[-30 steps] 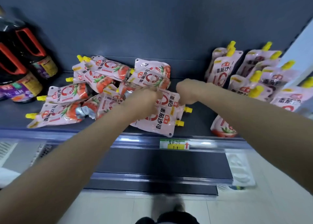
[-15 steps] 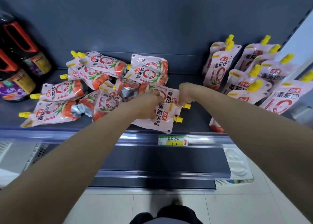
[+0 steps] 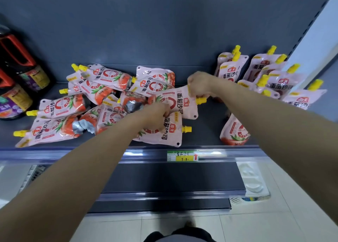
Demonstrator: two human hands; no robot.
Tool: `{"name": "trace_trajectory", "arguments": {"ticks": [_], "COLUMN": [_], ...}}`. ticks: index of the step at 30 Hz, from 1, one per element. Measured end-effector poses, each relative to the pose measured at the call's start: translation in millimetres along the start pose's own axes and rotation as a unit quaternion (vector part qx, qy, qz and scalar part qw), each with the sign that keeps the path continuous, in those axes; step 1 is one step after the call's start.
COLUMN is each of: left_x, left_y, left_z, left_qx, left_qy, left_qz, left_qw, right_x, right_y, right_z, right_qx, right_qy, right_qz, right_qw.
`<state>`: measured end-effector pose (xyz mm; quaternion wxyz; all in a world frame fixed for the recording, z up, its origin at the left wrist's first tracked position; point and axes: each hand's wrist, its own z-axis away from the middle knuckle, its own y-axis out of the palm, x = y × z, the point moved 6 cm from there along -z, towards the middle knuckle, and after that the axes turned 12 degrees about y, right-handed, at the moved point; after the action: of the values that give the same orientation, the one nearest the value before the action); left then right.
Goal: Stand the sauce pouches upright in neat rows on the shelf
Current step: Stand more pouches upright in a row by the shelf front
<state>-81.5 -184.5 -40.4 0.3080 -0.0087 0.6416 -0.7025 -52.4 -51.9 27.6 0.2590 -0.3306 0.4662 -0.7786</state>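
Several pink sauce pouches with yellow caps lie flat in a jumbled heap (image 3: 95, 102) on the left and middle of the dark grey shelf (image 3: 206, 128). More pouches stand upright in rows (image 3: 274, 80) at the right end. My right hand (image 3: 198, 85) grips the top edge of one pouch (image 3: 180, 102) near its yellow spout and holds it raised above the heap. My left hand (image 3: 157, 116) is closed on that same pouch's lower end, over another flat pouch (image 3: 168, 132) at the shelf front.
Dark sauce bottles with red handles (image 3: 16, 80) stand at the shelf's far left. One pouch (image 3: 235, 132) leans at the front right under my right forearm. A green and yellow price tag (image 3: 182, 155) sits on the shelf's front rail. Below are a lower shelf and tiled floor.
Both hands have closed on one pouch and lifted it off the heap, its spout end pulled up and to the right. The camera has drifted slightly.
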Motion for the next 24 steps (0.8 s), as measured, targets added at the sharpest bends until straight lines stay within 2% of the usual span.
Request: {"name": "trace_trajectory", "arguments": {"ticks": [5, 10, 16, 19, 22, 24], "left_x": [0, 2, 7, 8, 2, -3], "left_y": [-18, -27, -47, -57, -58, -50], "left_z": [7, 17, 28, 30, 35, 33], "left_qx": [-0.072, -0.100, -0.183, -0.232, -0.264, -0.261], "left_qy": [0.017, 0.006, 0.005, 0.010, 0.007, 0.008], "left_qz": [0.113, 0.180, 0.268, 0.321, 0.377, 0.396], "left_qw": [0.991, 0.979, 0.946, 0.918, 0.888, 0.881], "right_x": [18, 26, 29, 36, 27, 17], "right_y": [-36, -41, -37, -34, -29, -27], "right_z": [15, 20, 23, 25, 23, 24], "right_qx": [-0.094, -0.120, -0.121, -0.098, -0.017, 0.036], "right_qy": [-0.040, -0.078, -0.087, -0.093, -0.046, -0.014], "right_qz": [0.112, 0.219, 0.237, 0.243, 0.236, 0.219], "right_qw": [0.988, 0.965, 0.960, 0.961, 0.970, 0.975]}}
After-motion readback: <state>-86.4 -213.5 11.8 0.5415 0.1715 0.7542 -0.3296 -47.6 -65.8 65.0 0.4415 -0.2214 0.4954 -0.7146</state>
